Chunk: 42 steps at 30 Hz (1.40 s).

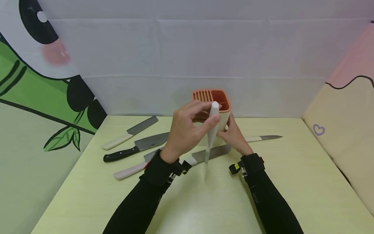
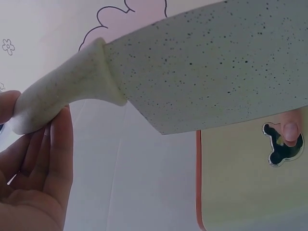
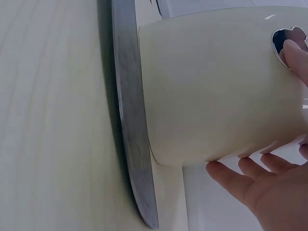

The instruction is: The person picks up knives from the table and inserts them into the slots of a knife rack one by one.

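Note:
My left hand (image 1: 187, 128) pinches the end of a white handle (image 1: 214, 120) of a knife whose blade points down, in front of the cream holder. In the left wrist view the hand (image 2: 36, 168) grips that pale handle (image 2: 67, 86), with a broad speckled blade (image 2: 211, 67) reaching right. My right hand (image 1: 235, 138) holds the cream holder (image 1: 224, 119) at its side, under its orange slotted top (image 1: 204, 96). The right wrist view shows the hand (image 3: 274, 192) with thumb and fingertips against the holder (image 3: 221, 86).
At the left on the table (image 1: 87, 201) lie a white-handled cleaver (image 1: 143, 125), a black-handled knife (image 1: 152, 141) and a pinkish-handled knife (image 1: 130, 171). Another blade (image 1: 219, 151) lies before the holder, and a small knife (image 1: 270, 137) is to its right.

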Each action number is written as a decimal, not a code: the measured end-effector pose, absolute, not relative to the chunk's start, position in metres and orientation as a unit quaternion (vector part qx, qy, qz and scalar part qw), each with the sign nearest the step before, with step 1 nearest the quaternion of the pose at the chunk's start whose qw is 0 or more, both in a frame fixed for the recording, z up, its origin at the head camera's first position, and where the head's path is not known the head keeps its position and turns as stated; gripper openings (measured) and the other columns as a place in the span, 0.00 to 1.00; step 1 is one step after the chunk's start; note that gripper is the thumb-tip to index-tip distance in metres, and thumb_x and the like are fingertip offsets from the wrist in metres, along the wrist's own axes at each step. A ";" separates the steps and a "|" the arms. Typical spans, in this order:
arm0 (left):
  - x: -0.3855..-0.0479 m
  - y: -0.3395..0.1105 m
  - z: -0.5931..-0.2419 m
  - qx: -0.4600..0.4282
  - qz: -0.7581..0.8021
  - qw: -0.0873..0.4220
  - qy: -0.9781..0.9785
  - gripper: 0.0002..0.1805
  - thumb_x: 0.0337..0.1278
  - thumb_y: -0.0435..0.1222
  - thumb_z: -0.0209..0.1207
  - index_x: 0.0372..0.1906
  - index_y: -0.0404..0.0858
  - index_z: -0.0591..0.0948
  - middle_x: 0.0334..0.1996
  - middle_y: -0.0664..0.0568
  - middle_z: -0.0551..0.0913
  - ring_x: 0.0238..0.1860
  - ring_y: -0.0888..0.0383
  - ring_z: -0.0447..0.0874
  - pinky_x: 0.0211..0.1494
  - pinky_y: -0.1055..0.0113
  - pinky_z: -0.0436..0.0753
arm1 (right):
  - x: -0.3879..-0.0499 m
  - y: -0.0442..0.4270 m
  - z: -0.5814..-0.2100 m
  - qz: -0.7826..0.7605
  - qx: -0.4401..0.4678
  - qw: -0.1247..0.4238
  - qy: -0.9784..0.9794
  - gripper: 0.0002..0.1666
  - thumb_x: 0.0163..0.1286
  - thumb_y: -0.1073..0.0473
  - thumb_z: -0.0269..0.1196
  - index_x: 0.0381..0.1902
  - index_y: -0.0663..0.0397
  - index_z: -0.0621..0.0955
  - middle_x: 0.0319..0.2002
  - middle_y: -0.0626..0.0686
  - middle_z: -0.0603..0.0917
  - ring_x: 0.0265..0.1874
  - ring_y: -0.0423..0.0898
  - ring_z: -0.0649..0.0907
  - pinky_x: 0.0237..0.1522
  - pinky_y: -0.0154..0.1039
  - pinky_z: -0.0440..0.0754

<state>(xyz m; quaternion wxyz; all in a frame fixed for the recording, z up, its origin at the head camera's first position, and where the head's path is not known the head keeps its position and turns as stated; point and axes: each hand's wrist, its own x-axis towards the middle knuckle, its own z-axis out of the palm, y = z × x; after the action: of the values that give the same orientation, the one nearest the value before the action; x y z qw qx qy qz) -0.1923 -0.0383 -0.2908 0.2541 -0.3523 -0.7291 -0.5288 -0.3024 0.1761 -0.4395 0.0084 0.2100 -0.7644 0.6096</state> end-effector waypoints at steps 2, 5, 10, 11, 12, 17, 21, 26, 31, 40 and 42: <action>-0.194 -0.037 -0.289 -0.356 -0.529 0.253 -0.728 0.16 0.66 0.30 0.69 0.55 0.29 0.87 0.44 0.43 0.88 0.43 0.55 0.89 0.46 0.66 0.91 | -0.301 0.177 -0.440 0.606 0.206 0.010 -0.768 0.60 0.72 0.66 0.71 0.86 0.33 0.47 0.80 0.50 0.59 0.76 0.58 0.67 0.73 0.64 0.74; -0.196 -0.036 -0.286 -0.364 -0.527 0.254 -0.725 0.16 0.66 0.30 0.69 0.55 0.28 0.87 0.44 0.43 0.88 0.41 0.55 0.89 0.46 0.66 0.90 | -0.300 0.178 -0.439 0.603 0.202 0.013 -0.772 0.59 0.72 0.66 0.71 0.86 0.33 0.48 0.80 0.50 0.60 0.75 0.58 0.68 0.72 0.64 0.74; -0.204 -0.032 -0.272 -0.381 -0.534 0.258 -0.710 0.14 0.67 0.30 0.69 0.54 0.29 0.87 0.45 0.42 0.88 0.39 0.56 0.89 0.45 0.65 0.91 | -0.301 0.176 -0.441 0.606 0.204 0.015 -0.768 0.58 0.72 0.67 0.70 0.86 0.37 0.48 0.77 0.55 0.63 0.74 0.60 0.69 0.72 0.65 0.74; -0.206 -0.031 -0.269 -0.384 -0.535 0.258 -0.707 0.14 0.67 0.30 0.68 0.54 0.29 0.87 0.44 0.43 0.88 0.39 0.57 0.89 0.45 0.65 0.91 | -0.301 0.175 -0.441 0.608 0.203 0.015 -0.767 0.58 0.72 0.66 0.71 0.86 0.38 0.49 0.76 0.56 0.64 0.73 0.59 0.70 0.72 0.65 0.74; -0.208 -0.030 -0.266 -0.387 -0.537 0.258 -0.703 0.14 0.67 0.30 0.68 0.54 0.29 0.87 0.44 0.43 0.88 0.38 0.57 0.89 0.44 0.64 0.91 | -0.301 0.175 -0.441 0.612 0.202 0.014 -0.765 0.58 0.71 0.66 0.71 0.86 0.37 0.49 0.75 0.56 0.65 0.72 0.59 0.70 0.71 0.65 0.74; -0.221 -0.024 -0.253 -0.397 -0.541 0.250 -0.698 0.14 0.69 0.30 0.66 0.55 0.28 0.87 0.41 0.42 0.88 0.36 0.57 0.90 0.46 0.64 0.90 | -0.301 0.175 -0.442 0.612 0.198 0.009 -0.765 0.58 0.70 0.62 0.75 0.84 0.33 0.52 0.72 0.54 0.67 0.70 0.56 0.71 0.70 0.64 0.76; -0.230 -0.023 -0.241 -0.392 -0.539 0.247 -0.703 0.16 0.70 0.30 0.66 0.57 0.28 0.86 0.43 0.42 0.88 0.39 0.56 0.91 0.48 0.65 0.90 | -0.299 0.177 -0.442 0.603 0.204 0.004 -0.772 0.58 0.71 0.59 0.74 0.84 0.30 0.50 0.73 0.55 0.67 0.70 0.57 0.73 0.69 0.63 0.78; -0.237 -0.023 -0.222 -0.388 -0.533 0.252 -0.709 0.16 0.71 0.32 0.65 0.58 0.29 0.86 0.45 0.42 0.88 0.41 0.57 0.91 0.50 0.65 0.89 | -0.299 0.176 -0.442 0.604 0.208 0.000 -0.769 0.57 0.72 0.58 0.74 0.84 0.28 0.51 0.73 0.54 0.67 0.72 0.55 0.72 0.69 0.59 0.79; -0.245 -0.020 -0.200 -0.390 -0.528 0.256 -0.709 0.16 0.71 0.33 0.65 0.57 0.29 0.87 0.45 0.43 0.89 0.40 0.59 0.91 0.50 0.66 0.89 | -0.299 0.175 -0.443 0.605 0.209 0.007 -0.768 0.58 0.71 0.57 0.74 0.84 0.26 0.51 0.75 0.53 0.66 0.73 0.56 0.71 0.67 0.61 0.80; -0.254 -0.012 -0.165 -0.408 -0.510 0.278 -0.705 0.16 0.73 0.34 0.64 0.57 0.28 0.86 0.44 0.45 0.89 0.40 0.61 0.89 0.51 0.68 0.88 | -0.302 0.176 -0.444 0.612 0.207 0.003 -0.764 0.58 0.71 0.55 0.75 0.84 0.25 0.51 0.77 0.51 0.65 0.75 0.55 0.69 0.68 0.62 0.79; -0.256 -0.011 -0.159 -0.410 -0.500 0.285 -0.707 0.17 0.73 0.35 0.64 0.58 0.28 0.85 0.45 0.45 0.88 0.41 0.61 0.89 0.52 0.69 0.88 | -0.302 0.177 -0.444 0.612 0.205 0.001 -0.764 0.59 0.71 0.55 0.74 0.85 0.25 0.50 0.78 0.52 0.65 0.75 0.56 0.69 0.68 0.62 0.79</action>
<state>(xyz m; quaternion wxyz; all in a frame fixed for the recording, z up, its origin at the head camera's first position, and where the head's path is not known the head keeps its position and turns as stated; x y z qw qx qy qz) -0.2557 -0.0106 -0.1587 0.2850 -0.4104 -0.7072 -0.5002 -0.3016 0.1765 -0.4439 0.0007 0.2047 -0.7637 0.6123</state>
